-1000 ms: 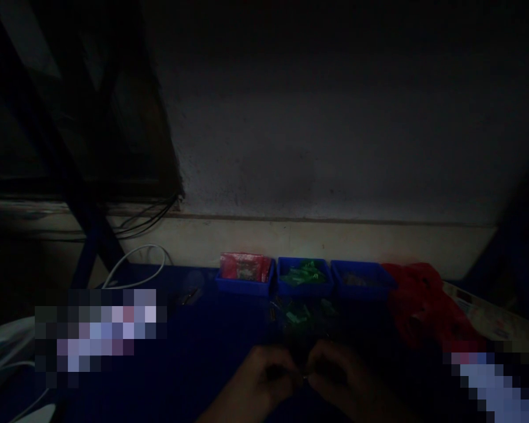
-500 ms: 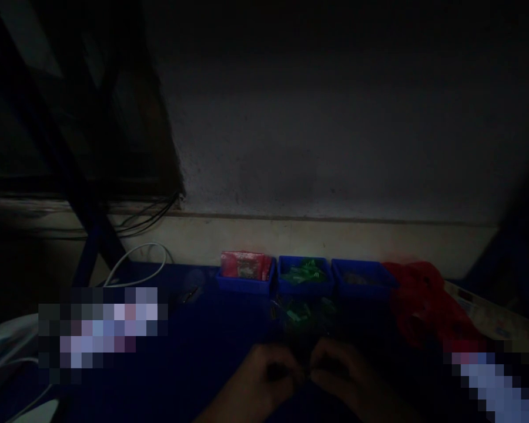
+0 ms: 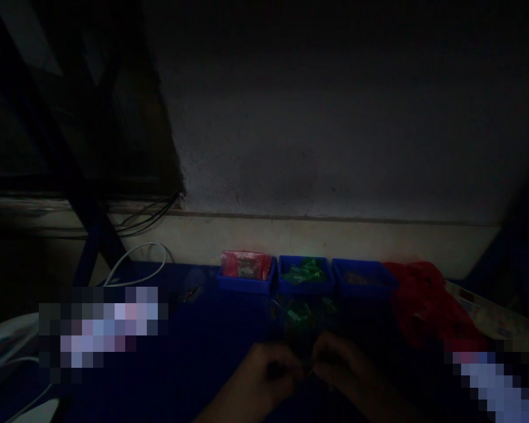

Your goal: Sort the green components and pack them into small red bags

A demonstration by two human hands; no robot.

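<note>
The left hand (image 3: 267, 376) and right hand (image 3: 350, 370) nearly meet low over the blue table (image 3: 176, 358), thumb and forefinger of each pinched together on a small thin piece (image 3: 307, 365). It sits in the narrow gap bridging their fingertips, too dim to identify from here, just this side of some green pieces (image 3: 300, 313) lying on the table.
</note>
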